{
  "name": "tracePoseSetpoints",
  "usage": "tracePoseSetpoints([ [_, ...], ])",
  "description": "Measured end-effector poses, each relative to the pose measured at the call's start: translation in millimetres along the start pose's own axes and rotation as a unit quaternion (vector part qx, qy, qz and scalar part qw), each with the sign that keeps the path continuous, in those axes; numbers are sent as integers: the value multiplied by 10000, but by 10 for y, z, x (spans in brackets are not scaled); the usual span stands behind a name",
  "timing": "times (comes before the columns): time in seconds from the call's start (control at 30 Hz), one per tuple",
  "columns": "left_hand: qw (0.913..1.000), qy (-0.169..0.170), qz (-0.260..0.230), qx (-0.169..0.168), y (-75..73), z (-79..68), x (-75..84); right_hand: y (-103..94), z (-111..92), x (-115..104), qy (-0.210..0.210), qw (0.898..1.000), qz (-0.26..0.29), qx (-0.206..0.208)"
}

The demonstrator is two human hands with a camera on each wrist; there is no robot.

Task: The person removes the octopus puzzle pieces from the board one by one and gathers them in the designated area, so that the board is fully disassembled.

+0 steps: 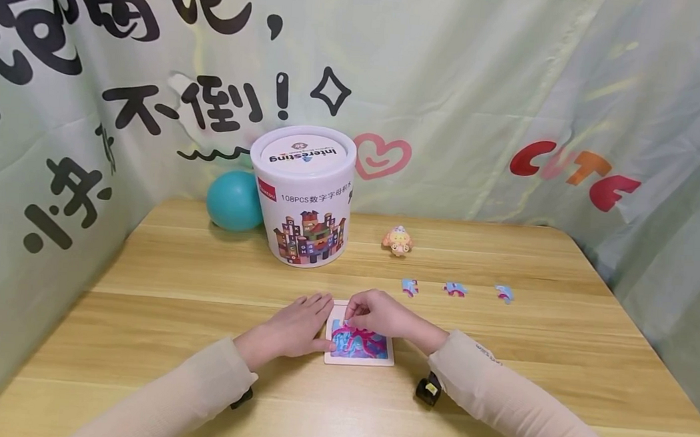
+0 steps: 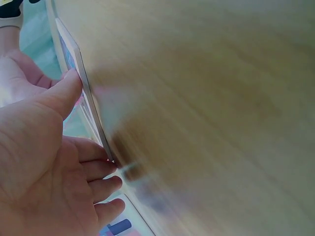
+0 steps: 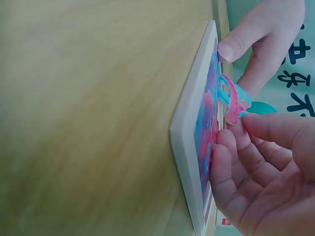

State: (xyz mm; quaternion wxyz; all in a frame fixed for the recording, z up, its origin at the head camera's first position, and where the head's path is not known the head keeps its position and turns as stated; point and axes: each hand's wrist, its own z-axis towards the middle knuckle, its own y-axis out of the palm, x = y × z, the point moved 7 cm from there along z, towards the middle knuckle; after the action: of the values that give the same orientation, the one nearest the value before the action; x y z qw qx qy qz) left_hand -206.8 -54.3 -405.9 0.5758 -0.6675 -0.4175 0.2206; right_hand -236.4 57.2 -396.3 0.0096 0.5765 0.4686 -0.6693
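Observation:
A small framed jigsaw puzzle (image 1: 359,362) lies on the table, a pink and blue picture filling its lower part. My left hand (image 1: 297,323) rests along its left side with fingers extended, the thumb on the frame's edge. Over the upper left of the picture, my right hand (image 1: 380,314) pinches a pink and blue puzzle piece (image 3: 235,101) between thumb and fingertips. In the right wrist view that piece is tilted up, close over the board. Its other fingers bend near the picture's surface.
Three loose pieces lie in a row behind the right hand: a left one (image 1: 409,287), a middle one (image 1: 455,290) and a right one (image 1: 504,293). Farther back stand a small figurine (image 1: 398,241), a white block bucket (image 1: 303,199) and a teal ball (image 1: 235,200).

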Motion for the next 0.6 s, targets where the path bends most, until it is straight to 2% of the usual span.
tracePoseSetpoints([
  [0.23, 10000, 18, 49, -17, -2, 2, 10, -96, -62, 42, 126, 9994, 319, 40],
  [0.43, 10000, 64, 33, 12, -15, -7, 23, -353, -199, 148, 145, 9988, 338, 319],
  [0.6, 10000, 47, -7, 8, -10, -15, 20, -545, -342, 312, 314, 9970, 445, 546],
])
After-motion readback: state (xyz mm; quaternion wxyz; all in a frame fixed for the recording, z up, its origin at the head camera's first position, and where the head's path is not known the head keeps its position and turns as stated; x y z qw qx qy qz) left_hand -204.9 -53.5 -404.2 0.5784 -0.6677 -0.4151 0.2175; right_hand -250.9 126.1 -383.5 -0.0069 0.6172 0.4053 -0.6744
